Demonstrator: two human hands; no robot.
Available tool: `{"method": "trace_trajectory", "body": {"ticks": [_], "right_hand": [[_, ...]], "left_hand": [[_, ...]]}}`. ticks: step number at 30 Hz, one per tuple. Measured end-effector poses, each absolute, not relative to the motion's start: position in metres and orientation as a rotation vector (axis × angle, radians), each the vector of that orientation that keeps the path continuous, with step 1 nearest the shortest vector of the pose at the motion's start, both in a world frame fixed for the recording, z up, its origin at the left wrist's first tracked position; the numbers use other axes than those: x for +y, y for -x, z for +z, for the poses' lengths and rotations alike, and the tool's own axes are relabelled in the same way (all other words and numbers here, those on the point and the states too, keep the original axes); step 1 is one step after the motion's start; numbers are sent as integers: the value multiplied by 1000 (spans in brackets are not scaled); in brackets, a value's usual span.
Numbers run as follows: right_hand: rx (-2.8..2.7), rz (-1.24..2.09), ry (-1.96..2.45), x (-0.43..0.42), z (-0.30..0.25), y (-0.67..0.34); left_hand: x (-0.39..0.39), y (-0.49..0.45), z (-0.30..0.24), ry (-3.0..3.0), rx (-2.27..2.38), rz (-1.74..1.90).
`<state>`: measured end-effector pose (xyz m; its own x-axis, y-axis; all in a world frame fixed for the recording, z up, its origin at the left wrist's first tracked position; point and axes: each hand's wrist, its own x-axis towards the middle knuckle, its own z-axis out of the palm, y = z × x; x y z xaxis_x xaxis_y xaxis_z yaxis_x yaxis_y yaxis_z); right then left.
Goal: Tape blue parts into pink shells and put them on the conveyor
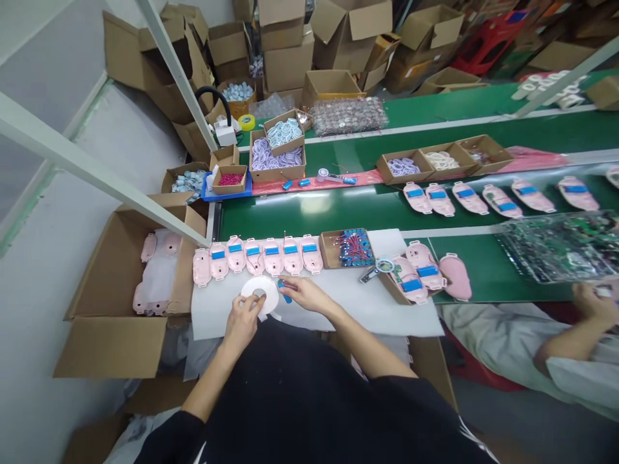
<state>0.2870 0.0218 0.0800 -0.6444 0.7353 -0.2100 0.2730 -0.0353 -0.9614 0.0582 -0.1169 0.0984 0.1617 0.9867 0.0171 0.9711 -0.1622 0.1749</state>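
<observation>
My left hand (245,317) is closed on a white roll of tape (261,285), its fingers at the roll's centre hole and near edge. Just right of the roll, my right hand (307,294) pinches a blue battery (284,291) with a thin lead. Both hands are over a white foam sheet (348,303). Behind them stands a row of pink plastic shells (273,258), most with a blue battery inside. A cardboard box of blue batteries (331,250) with red leads sits right of the row.
A box of pink shells (387,278) and a pink cover (455,277) lie to the right. A large open carton (116,270) stands left. Beyond runs a green conveyor (338,209) with more shells. A co-worker's hand (596,304) is at far right.
</observation>
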Motion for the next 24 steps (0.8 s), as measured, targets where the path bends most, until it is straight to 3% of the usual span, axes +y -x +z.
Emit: {"method": "trace_trajectory", "body": {"ticks": [8, 15, 24], "right_hand": [[-1203, 2143, 1032, -1, 48, -261], [-781, 1986, 1116, -29, 31, -223], [-578, 2079, 1026, -28, 27, -146]], "left_hand": [[-124, -53, 96, -2269, 1969, 238], [-131, -47, 94, -2185, 2031, 138], [-145, 7, 119, -2040, 2124, 97]]}}
